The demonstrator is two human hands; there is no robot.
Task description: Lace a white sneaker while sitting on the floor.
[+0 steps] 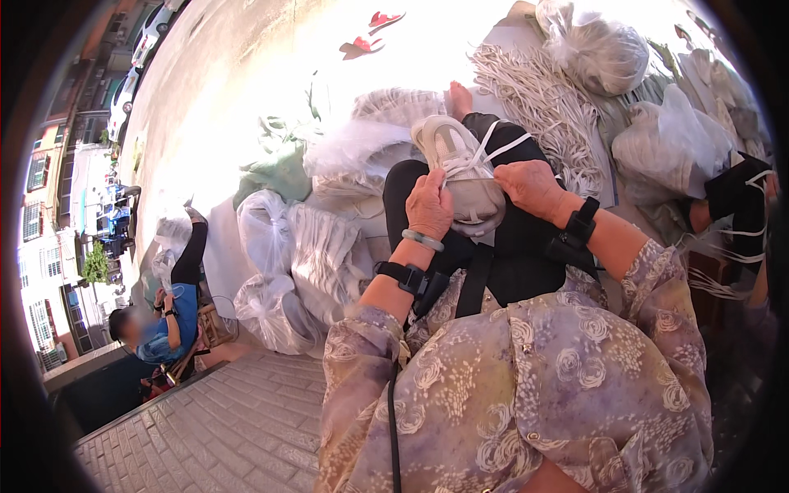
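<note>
A beige and white sneaker (pixel 477 201) rests on my lap between my dark-trousered legs, its toe pointing away from me. White shoelace (pixel 496 140) runs through its upper part and loops out loosely to the right. My left hand (pixel 430 205) is closed at the shoe's left side, thumb and fingers pinched together. My right hand (pixel 532 189) is closed at its right side. Between the two hands a thin strand, seemingly lace, stretches across the shoe. The exact grip of the fingertips is too small to make out.
A heap of loose white laces (pixel 542 107) lies beyond my right knee. Clear plastic bags (pixel 604 57) of pale goods surround me, with more bags (pixel 267 238) to the left. Red slippers (pixel 362 48) lie farther off. A person in blue (pixel 185 308) sits at far left, another sits at right.
</note>
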